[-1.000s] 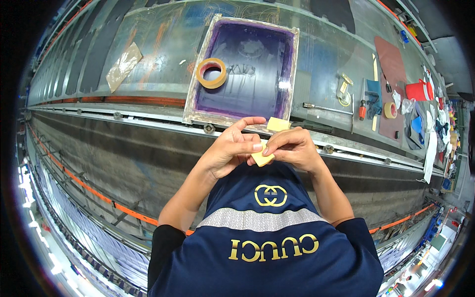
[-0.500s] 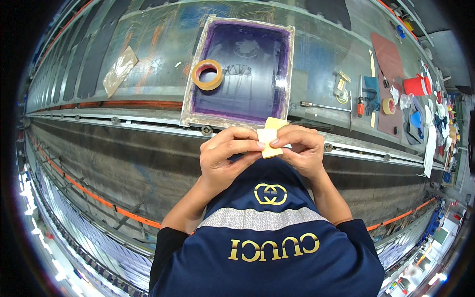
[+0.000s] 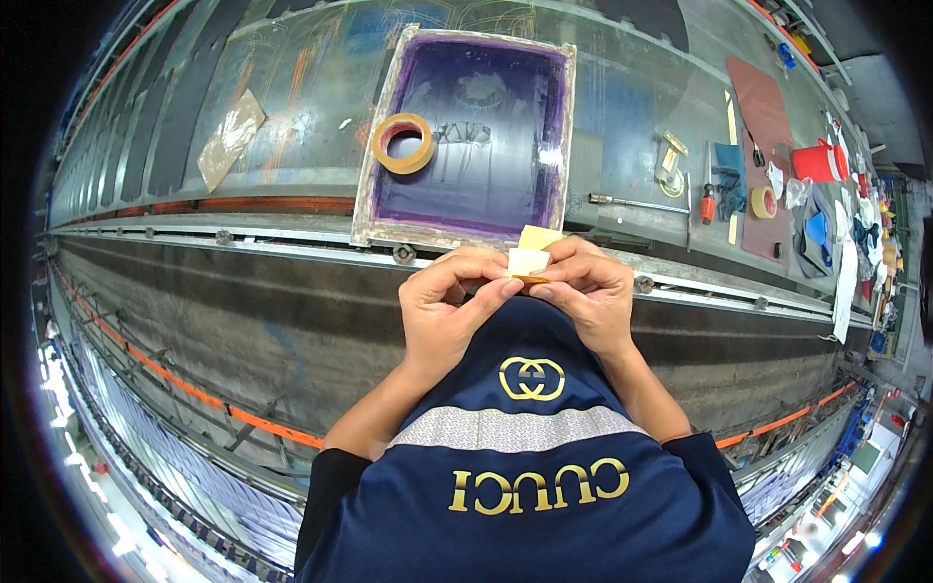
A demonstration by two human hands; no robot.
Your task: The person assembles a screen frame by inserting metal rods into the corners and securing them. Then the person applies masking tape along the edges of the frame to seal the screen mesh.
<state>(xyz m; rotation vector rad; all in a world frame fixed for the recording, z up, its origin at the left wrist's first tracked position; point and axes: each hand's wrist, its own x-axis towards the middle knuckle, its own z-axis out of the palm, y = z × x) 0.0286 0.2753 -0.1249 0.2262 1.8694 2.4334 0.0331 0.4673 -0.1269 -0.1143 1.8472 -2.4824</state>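
- Well, the biggest thing I see is the long grey worktop [image 3: 632, 117], which runs across the whole view beyond my fingers, its metal rail edge passing just past them.
- On it, straight ahead of my fingers, lies the framed printing screen [image 3: 466, 126] with its purple mesh and pale taped border; its near edge sits just beyond my knuckles.
- A roll of tan tape [image 3: 402, 143] rests on the screen's left border, ahead and to the left of my fingers, well apart from them.
- Further left on the worktop is a crumpled clear plastic sheet [image 3: 230, 136].
- Off to the right of my fingers I make out a dark red mat [image 3: 763, 107], a red cup [image 3: 814, 162], a second small tape roll [image 3: 764, 201] and a screwdriver with a red handle [image 3: 708, 201]; the smaller clutter there is too tiny for me to tell.
- My left hand [image 3: 449, 311] and right hand [image 3: 590, 291] meet in front of my chest, fingertips nearly touching.
- Between them is the small pale yellow piece of tape [image 3: 532, 251], standing up above the fingertips, with a second tan flap behind it.
- The fingers of both hands are closed together, pinched on the lower edge of that piece from either side.
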